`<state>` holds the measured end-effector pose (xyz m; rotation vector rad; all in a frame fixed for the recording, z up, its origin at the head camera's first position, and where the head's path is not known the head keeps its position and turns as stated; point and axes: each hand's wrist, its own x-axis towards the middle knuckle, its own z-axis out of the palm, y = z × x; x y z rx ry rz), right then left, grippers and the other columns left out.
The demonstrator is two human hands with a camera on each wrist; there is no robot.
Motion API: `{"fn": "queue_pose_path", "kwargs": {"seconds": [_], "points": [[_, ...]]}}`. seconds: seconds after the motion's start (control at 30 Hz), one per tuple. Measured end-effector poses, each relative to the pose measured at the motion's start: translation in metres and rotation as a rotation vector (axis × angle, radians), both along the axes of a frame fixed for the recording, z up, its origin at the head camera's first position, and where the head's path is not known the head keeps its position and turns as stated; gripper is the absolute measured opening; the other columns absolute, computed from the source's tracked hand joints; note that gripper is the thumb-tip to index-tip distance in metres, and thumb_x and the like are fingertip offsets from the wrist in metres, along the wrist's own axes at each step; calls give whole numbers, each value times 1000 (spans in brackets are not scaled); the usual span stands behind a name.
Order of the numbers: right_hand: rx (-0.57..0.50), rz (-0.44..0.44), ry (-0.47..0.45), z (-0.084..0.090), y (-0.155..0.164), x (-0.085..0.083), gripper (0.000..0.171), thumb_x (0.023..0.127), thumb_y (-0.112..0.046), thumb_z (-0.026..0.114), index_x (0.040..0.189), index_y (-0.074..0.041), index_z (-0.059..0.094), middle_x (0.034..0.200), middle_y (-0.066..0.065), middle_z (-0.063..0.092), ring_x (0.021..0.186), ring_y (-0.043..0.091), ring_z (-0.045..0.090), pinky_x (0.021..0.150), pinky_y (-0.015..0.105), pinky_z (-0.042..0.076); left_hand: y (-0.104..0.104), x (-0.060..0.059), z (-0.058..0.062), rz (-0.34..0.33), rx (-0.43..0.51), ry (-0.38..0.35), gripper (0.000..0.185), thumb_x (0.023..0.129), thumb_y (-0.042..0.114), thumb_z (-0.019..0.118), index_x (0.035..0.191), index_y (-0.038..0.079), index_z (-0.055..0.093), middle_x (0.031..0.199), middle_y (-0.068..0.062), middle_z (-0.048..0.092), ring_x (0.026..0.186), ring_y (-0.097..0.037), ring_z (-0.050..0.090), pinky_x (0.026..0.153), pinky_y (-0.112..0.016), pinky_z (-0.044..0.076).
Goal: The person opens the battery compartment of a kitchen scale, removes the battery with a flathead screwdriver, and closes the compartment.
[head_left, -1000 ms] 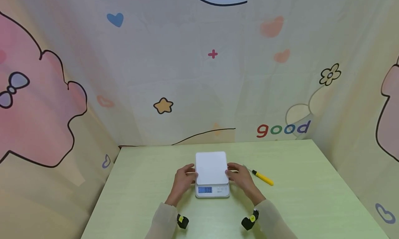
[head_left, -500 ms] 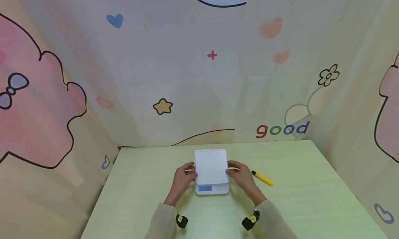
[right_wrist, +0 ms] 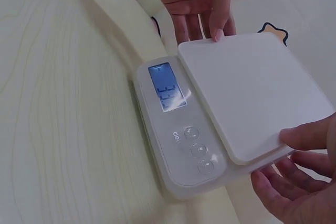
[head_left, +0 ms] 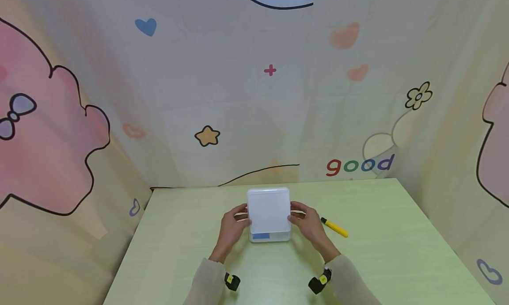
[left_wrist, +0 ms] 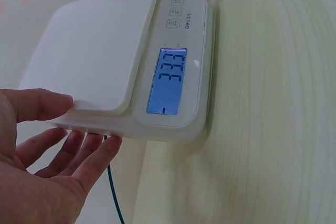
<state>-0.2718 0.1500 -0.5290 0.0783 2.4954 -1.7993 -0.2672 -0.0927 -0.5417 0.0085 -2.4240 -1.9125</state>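
A white digital kitchen scale point(head_left: 269, 211) with a square weighing plate is held between both hands, its far side tilted up off the table. My left hand point(head_left: 233, 230) grips its left edge, thumb on the plate and fingers underneath, as the left wrist view shows. On the opposite edge my right hand point(head_left: 309, 227) grips it the same way, seen closely in the right wrist view. The blue display point(left_wrist: 167, 81) is lit and shows digits; buttons point(right_wrist: 198, 149) sit beside it. To the right of the right hand lies a screwdriver point(head_left: 336, 228) with a yellow handle, its shaft hidden by that hand.
The pale green wood-grain table point(head_left: 179, 225) stretches around the scale on all sides. A printed cloth backdrop point(head_left: 238, 88) rises along the table's back edge and at both sides. Each wrist wears a small black camera point(head_left: 232, 281).
The scale has tipped: its far side has risen and its front edge has moved away from the person. Both hands have risen slightly with it, keeping their grip.
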Motion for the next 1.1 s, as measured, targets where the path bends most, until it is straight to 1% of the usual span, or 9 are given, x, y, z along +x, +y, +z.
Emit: {"fn": "queue_pose_path", "kwargs": {"seconds": [0.17, 0.33, 0.57, 0.77, 0.93, 1.1], "points": [[-18, 11, 40, 1, 0, 0, 49, 89, 0, 67, 136, -9, 56, 135, 14, 59, 120, 32, 60, 96, 40, 54, 0, -1, 1, 0, 0, 26, 52, 82, 0, 69, 133, 5, 60, 121, -15, 65, 112, -32, 65, 87, -39, 57], [-28, 11, 62, 5, 0, 1, 49, 89, 1, 67, 135, -8, 56, 134, 15, 59, 121, 34, 60, 96, 41, 53, -1, -3, 3, 4, 13, 54, 50, 82, 0, 70, 131, 7, 61, 122, -14, 65, 113, -33, 65, 88, -40, 57], [-51, 8, 82, 5, 1, 1, 47, 87, 0, 69, 131, -11, 57, 132, 13, 60, 122, 32, 59, 97, 42, 53, -1, -4, 5, 12, 69, 76, 47, 81, -5, 69, 126, 8, 64, 121, -14, 64, 113, -32, 65, 88, -36, 57], [-64, 5, 92, 5, 0, 0, 45, 86, 2, 69, 128, -10, 58, 131, 13, 60, 123, 33, 58, 96, 42, 54, -1, -3, 8, 9, 118, 92, 47, 81, -8, 69, 126, 6, 63, 123, -18, 63, 117, -35, 63, 91, -41, 56], [-92, 9, 99, 4, 0, 0, 45, 85, 4, 69, 126, -9, 58, 130, 14, 61, 123, 33, 58, 95, 41, 54, 0, -3, 6, 17, 145, 81, 46, 79, -12, 68, 121, 5, 63, 121, -18, 62, 117, -34, 62, 91, -38, 56], [-99, 7, 98, 2, 0, 1, 45, 83, 6, 70, 124, -8, 58, 129, 13, 61, 123, 32, 58, 94, 41, 55, 3, -3, 1, 15, 163, 95, 46, 76, -17, 67, 118, 0, 62, 118, -20, 61, 116, -36, 62, 91, -36, 56]]}}
